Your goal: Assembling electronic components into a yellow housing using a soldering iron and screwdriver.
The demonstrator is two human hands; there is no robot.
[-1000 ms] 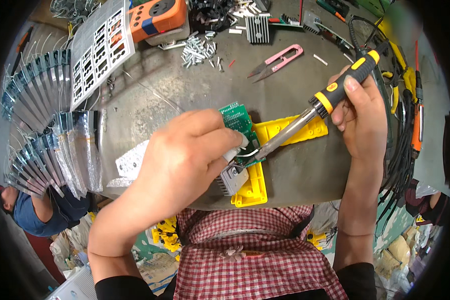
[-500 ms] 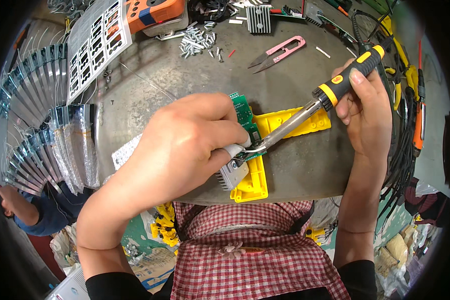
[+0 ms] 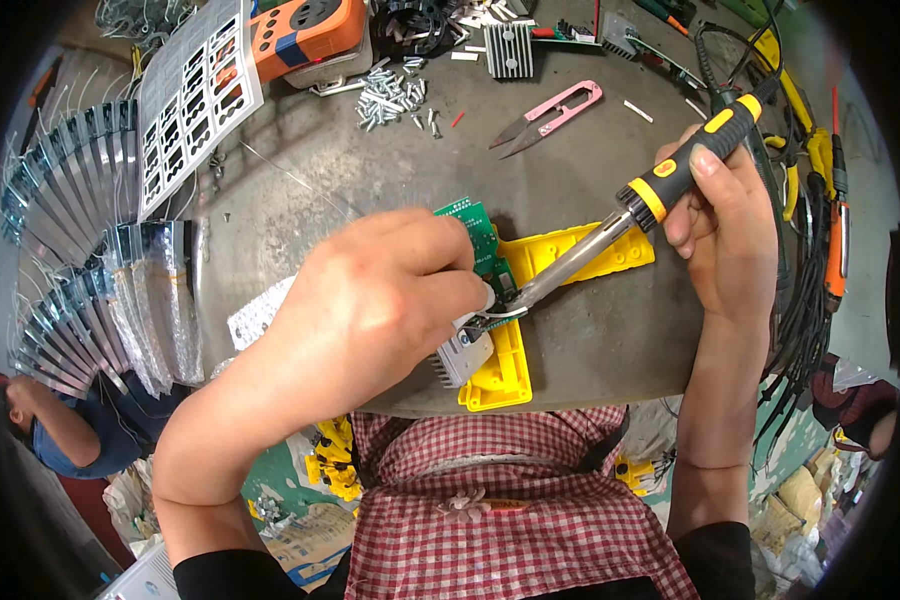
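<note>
My right hand (image 3: 732,215) grips the black and yellow handle of a soldering iron (image 3: 578,254). Its metal shaft slants down to the left, with the tip at a green circuit board (image 3: 482,238). My left hand (image 3: 378,290) bends over that board, fingertips pressed together beside the tip; a pale covering shows on one finger. Whatever they pinch is hidden. A short white wire (image 3: 508,315) runs just below the fingertips. A finned grey heat sink (image 3: 464,358) sits at the board's near end. Beneath lies a yellow plastic housing (image 3: 620,252), angled in shape.
Pink-handled thread snips (image 3: 560,115) and a pile of screws (image 3: 385,98) lie beyond my hands. Further back are a loose heat sink (image 3: 510,52) and an orange device (image 3: 310,35). Wired metal strips (image 3: 80,190) fan out at left. Black cables (image 3: 805,290) hang at right; another person (image 3: 90,430) sits at left.
The soldering iron and my right hand have shifted slightly left. My left fingertips have moved off the white wire, which now shows below them. The whole view has shifted a little.
</note>
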